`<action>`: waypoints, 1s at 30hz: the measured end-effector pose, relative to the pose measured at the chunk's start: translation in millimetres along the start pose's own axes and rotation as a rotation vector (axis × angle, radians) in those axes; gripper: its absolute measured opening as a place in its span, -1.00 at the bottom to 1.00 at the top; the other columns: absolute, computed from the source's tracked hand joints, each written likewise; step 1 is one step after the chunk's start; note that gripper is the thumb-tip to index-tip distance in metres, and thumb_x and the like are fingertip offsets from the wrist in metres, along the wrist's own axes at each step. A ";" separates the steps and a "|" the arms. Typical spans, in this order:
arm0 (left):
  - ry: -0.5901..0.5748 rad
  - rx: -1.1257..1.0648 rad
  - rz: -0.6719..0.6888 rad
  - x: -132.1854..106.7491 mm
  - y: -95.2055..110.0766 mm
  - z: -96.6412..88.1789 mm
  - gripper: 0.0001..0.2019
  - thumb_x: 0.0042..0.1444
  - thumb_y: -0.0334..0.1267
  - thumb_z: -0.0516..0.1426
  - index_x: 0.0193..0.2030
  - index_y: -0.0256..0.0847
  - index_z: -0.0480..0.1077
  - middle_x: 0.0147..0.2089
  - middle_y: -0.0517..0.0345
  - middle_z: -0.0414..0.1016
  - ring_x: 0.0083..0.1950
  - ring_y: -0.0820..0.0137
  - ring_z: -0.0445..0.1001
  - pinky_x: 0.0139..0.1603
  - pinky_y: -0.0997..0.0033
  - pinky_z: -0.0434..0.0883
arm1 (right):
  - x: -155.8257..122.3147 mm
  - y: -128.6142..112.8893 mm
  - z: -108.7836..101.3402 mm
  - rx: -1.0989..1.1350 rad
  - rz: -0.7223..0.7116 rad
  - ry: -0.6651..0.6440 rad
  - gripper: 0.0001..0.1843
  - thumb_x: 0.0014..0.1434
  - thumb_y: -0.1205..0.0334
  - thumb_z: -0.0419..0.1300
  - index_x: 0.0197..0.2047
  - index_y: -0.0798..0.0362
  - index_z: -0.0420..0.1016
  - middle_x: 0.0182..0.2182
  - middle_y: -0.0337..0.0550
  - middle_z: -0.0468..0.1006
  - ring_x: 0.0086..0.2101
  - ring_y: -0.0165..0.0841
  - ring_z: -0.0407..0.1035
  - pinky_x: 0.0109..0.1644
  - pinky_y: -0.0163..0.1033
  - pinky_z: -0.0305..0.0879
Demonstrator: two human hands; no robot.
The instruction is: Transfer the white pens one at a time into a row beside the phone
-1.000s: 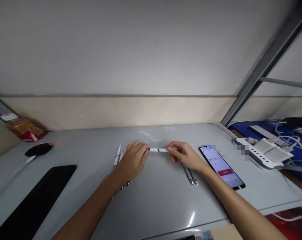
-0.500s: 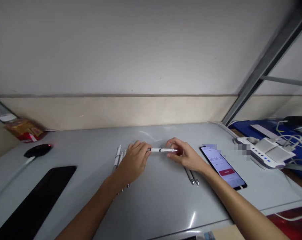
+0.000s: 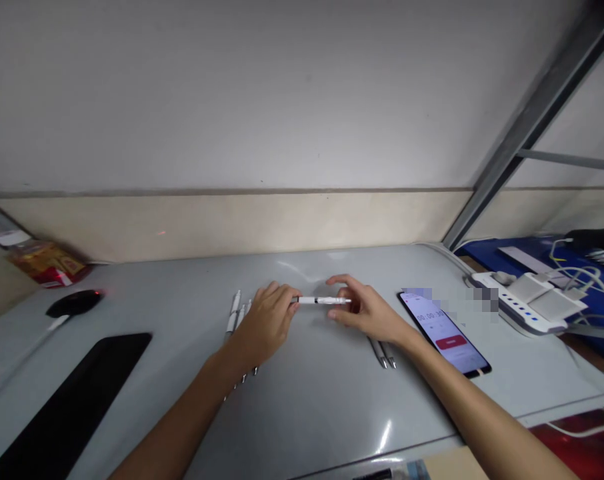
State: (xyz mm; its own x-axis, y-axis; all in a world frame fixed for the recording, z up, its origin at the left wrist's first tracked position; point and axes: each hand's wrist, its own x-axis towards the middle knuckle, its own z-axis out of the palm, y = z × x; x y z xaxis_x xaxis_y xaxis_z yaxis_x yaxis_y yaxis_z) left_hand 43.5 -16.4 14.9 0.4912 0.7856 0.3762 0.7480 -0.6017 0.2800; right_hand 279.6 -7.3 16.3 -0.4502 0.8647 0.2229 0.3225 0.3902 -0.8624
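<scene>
1. One slim white pen with a black band is held level just above the pale grey desk, spanning the gap between the two hands at the middle of the desk.
2. A small bunch of similar white pens lies on the desk at the left, partly under the left wrist. Two grey pens lie side by side at the right, beside the right wrist. So one pen is in hand and the others are lying down in two groups. I would judge the work partway through.
3. The left hand rests low, knuckles up, with its fingers closed and pinching the pen's left end.
4. The right hand sits palm inward with its fingers spread loose, forefinger lifted above and thumb below. The pen's right tip reaches in among them, not clamped as far as I can see.
5. Right of that hand lies a black smartphone with a lit screen.
</scene>
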 end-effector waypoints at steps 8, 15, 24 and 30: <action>-0.016 -0.017 0.003 -0.5 -3.0 1.0 -0.79 0.33 -0.26 -0.15 -0.13 -0.16 0.28 -0.20 0.12 0.40 -0.16 0.31 0.29 -0.11 0.27 0.22 | 0.4 0.2 1.9 -0.205 -0.041 0.019 -0.66 0.29 0.02 0.02 -0.21 0.06 0.50 -0.59 -0.29 0.43 -0.58 -0.46 0.25 -0.44 -0.35 0.18; -0.059 -0.050 -0.026 0.1 -5.5 -3.2 -0.76 0.32 -0.23 -0.14 -0.21 -0.16 0.31 -0.27 0.16 0.39 -0.21 0.34 0.31 -0.15 0.30 0.24 | -0.7 2.9 3.8 -0.368 -0.271 0.068 -0.75 0.29 0.19 0.06 -0.02 -0.02 0.46 -0.25 -0.17 0.56 -0.37 -0.42 0.38 -0.25 -0.34 0.22; 0.032 0.026 0.017 2.4 -3.5 -2.3 -0.71 0.30 -0.35 -0.17 -0.38 -0.20 0.27 -0.41 0.15 0.35 -0.30 0.34 0.22 -0.25 0.31 0.19 | -1.0 -2.1 15.9 -0.152 -0.012 0.078 -0.59 0.30 0.01 0.00 -0.40 0.09 0.46 -0.68 -0.32 0.24 -0.62 -0.49 0.06 -0.47 -0.33 0.00; 0.064 -0.033 -0.039 3.4 -4.1 -15.1 -0.76 0.31 -0.22 -0.11 -0.08 -0.14 0.34 -0.19 0.16 0.43 -0.12 0.36 0.33 -0.06 0.30 0.23 | 8.4 -3.4 13.8 0.764 0.130 0.235 -0.73 0.11 0.04 0.26 -0.25 0.07 0.49 -0.35 -0.18 0.48 -0.35 -0.41 0.35 -0.31 -0.33 0.28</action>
State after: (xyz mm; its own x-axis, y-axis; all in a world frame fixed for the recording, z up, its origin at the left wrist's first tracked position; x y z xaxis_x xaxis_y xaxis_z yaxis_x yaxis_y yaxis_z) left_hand 35.4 -13.4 28.3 0.4316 0.7983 0.4200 0.7502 -0.5762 0.3243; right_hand 263.2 -5.6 14.8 -0.2341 0.9653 0.1158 -0.3361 0.0314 -0.9413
